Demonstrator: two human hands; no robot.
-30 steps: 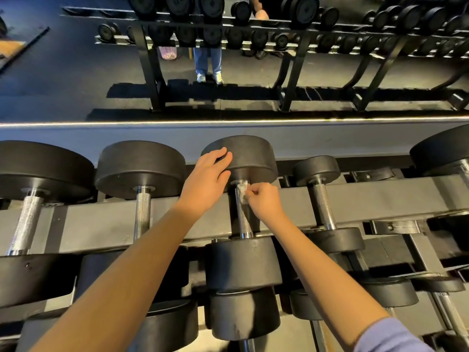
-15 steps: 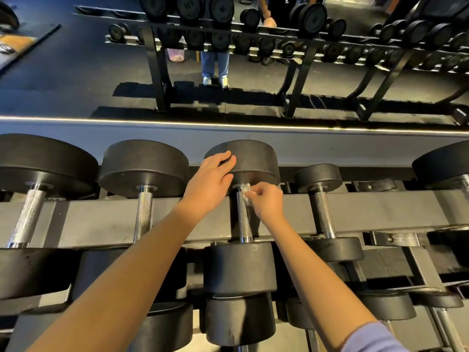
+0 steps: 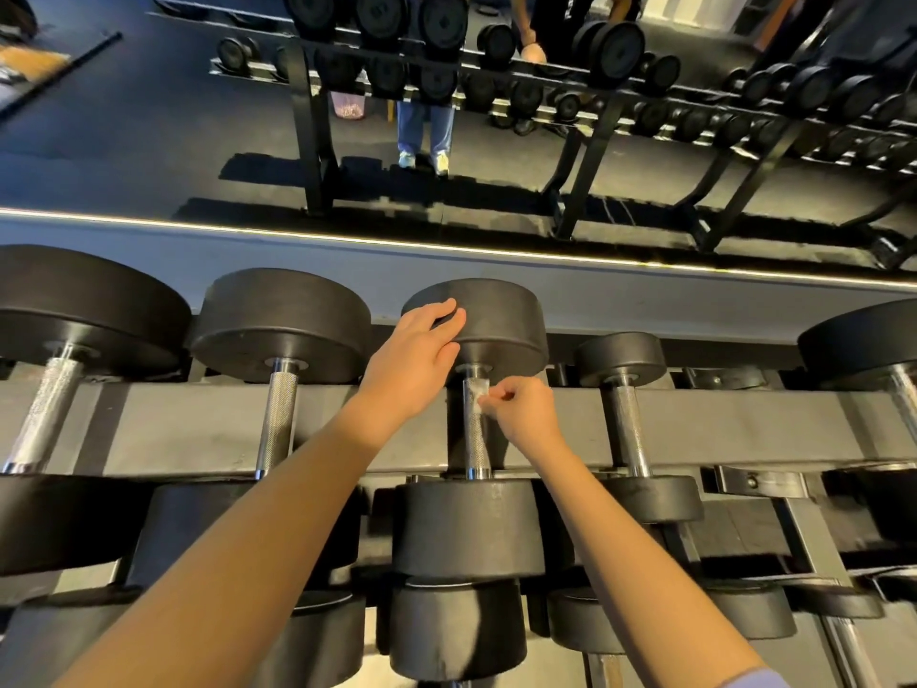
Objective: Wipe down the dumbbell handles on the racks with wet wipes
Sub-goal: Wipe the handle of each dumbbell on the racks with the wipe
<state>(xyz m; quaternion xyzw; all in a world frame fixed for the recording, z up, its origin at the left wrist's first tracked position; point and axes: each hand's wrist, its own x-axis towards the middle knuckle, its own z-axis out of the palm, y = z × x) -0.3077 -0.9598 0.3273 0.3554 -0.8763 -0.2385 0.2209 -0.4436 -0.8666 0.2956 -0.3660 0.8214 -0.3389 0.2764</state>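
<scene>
Flat left hand (image 3: 412, 360) steadies the round black weight (image 3: 501, 322); right hand (image 3: 523, 414) pinches a white wipe (image 3: 478, 393) on the silver handle (image 3: 475, 441) beside it.

One wide head-worn view looks steeply down, close over the dumbbell rack (image 3: 198, 429); toward 12 o'clock, farther off, what seems a mirror (image 3: 149, 141).
</scene>
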